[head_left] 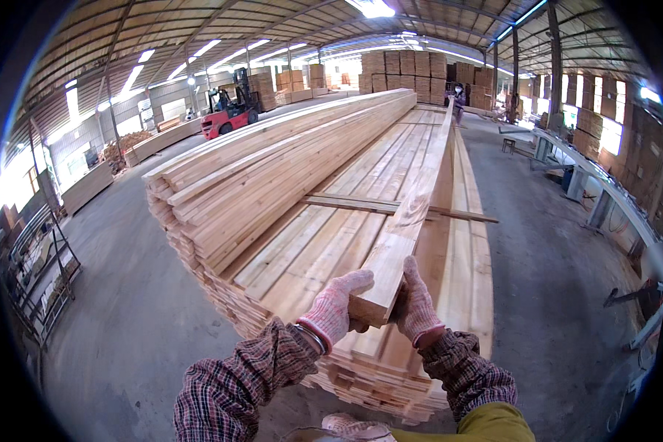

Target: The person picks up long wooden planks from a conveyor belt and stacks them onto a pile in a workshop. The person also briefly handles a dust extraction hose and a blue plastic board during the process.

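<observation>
A long wooden board (411, 214) runs away from me, and I hold its near end above the stack. My left hand (337, 305), in a pinkish-white knitted glove, grips the left edge with the thumb on top. On the right edge, my right hand (418, 306) is closed in a matching glove, its fingers partly hidden beneath. Under the board lies a wide layered stack of planks (346, 250). Thin wooden strips (352, 202) cross its top. A higher pile of boards (302, 162) rests along the stack's left side.
At the board's far end stands another person (458, 99). A red forklift (228, 118) is parked at the far left, with tall lumber stacks (401, 70) at the back. Metal racking (44, 272) stands left; a long metal-framed bench (604, 180) lines the right side of the concrete floor (545, 295).
</observation>
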Tool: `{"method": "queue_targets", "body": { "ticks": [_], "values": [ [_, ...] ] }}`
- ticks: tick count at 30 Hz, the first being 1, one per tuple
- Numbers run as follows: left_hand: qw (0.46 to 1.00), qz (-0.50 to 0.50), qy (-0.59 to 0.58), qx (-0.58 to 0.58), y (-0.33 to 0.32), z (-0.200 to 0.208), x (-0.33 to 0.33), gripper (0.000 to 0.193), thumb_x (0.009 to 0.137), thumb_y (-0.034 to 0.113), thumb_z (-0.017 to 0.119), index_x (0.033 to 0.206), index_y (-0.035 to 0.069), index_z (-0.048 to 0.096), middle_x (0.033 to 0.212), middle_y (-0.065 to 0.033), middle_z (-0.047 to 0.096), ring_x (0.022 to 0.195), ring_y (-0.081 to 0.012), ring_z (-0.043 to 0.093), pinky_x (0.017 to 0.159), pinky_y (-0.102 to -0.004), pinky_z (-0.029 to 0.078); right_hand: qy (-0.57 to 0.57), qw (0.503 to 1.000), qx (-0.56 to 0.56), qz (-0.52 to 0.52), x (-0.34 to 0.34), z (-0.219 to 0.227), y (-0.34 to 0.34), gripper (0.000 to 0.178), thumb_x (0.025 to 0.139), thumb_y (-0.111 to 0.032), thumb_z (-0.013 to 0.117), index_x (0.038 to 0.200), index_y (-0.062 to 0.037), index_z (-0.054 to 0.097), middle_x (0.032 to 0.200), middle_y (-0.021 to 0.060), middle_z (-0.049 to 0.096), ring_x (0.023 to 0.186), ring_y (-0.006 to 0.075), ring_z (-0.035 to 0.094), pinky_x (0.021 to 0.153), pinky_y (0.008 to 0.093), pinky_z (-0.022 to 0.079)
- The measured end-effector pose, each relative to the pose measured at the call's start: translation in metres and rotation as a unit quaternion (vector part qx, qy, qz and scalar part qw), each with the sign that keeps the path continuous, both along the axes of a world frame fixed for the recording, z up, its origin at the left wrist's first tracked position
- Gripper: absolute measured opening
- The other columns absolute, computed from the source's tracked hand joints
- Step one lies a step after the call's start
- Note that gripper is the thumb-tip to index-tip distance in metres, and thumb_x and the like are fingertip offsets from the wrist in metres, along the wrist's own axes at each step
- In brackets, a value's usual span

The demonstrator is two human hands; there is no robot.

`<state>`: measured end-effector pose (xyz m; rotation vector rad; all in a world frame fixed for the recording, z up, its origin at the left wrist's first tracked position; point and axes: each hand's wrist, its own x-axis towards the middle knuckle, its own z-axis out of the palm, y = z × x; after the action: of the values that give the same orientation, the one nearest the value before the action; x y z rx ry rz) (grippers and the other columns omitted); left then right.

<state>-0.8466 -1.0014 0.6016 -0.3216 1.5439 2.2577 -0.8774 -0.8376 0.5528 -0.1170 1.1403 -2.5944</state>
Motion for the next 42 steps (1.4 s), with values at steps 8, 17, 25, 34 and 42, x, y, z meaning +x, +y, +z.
{"method": "queue_targets", "body": {
  "ticks": [8, 17, 25, 34, 42],
  "values": [
    [0.998, 0.017, 0.002, 0.065, -0.183, 0.017, -0.049, 0.053, 0.088, 0.032, 0.061, 0.126, -0.002, 0.049, 0.105, -0.0233, 0.063, 0.080, -0.0396, 0.064, 0.063, -0.0500, 0.049, -0.033, 0.999, -0.012, -0.039, -0.058, -0.009, -0.177, 0.073, 0.090, -0.058, 0.061, 0.137, -0.0040, 0.048, 0.125, 0.0149, 0.062, 0.113, 0.0297, 0.061, 0.089, 0.0500, 0.054],
    [0.996, -0.066, 0.032, 0.049, -0.277, 0.073, -0.134, 0.057, 0.085, 0.038, 0.063, 0.129, 0.004, 0.051, 0.110, -0.0209, 0.064, 0.086, -0.0383, 0.065, 0.075, -0.0520, 0.049, 0.001, 1.000, -0.002, -0.030, -0.143, 0.045, -0.272, 0.068, 0.093, -0.055, 0.059, 0.138, -0.0051, 0.048, 0.129, 0.0137, 0.059, 0.114, 0.0280, 0.061, 0.091, 0.0460, 0.053],
    [0.985, -0.143, 0.092, -0.033, -0.362, 0.153, -0.218, 0.067, 0.083, 0.051, 0.059, 0.137, 0.013, 0.048, 0.127, -0.0121, 0.058, 0.109, -0.0302, 0.059, 0.080, -0.0469, 0.047, 0.066, 0.996, -0.059, 0.030, -0.229, 0.112, -0.350, 0.058, 0.087, -0.057, 0.066, 0.106, -0.0032, 0.066, 0.095, 0.0056, 0.068, 0.078, 0.0148, 0.065, 0.063, 0.0304, 0.055],
    [0.926, 0.053, 0.072, -0.368, -0.438, 0.210, -0.179, 0.071, 0.081, 0.043, 0.068, 0.137, 0.006, 0.047, 0.117, -0.0122, 0.062, 0.101, -0.0258, 0.063, 0.080, -0.0427, 0.054, 0.076, 0.948, 0.158, 0.266, -0.281, 0.123, -0.426, 0.062, 0.089, -0.056, 0.063, 0.092, 0.0053, 0.064, 0.065, 0.0065, 0.060, 0.044, 0.0162, 0.056, 0.039, 0.0275, 0.046],
    [0.278, 0.054, 0.441, -0.851, -0.428, 0.160, -0.175, 0.061, 0.076, 0.031, 0.068, 0.131, 0.006, 0.057, 0.127, -0.0147, 0.054, 0.115, -0.0310, 0.054, 0.097, -0.0472, 0.044, 0.420, 0.798, 0.427, 0.073, -0.293, 0.114, -0.420, 0.054, 0.090, -0.052, 0.065, 0.100, 0.0014, 0.060, 0.073, 0.0115, 0.063, 0.068, 0.0292, 0.066, 0.063, 0.0393, 0.054]
  ]
}}
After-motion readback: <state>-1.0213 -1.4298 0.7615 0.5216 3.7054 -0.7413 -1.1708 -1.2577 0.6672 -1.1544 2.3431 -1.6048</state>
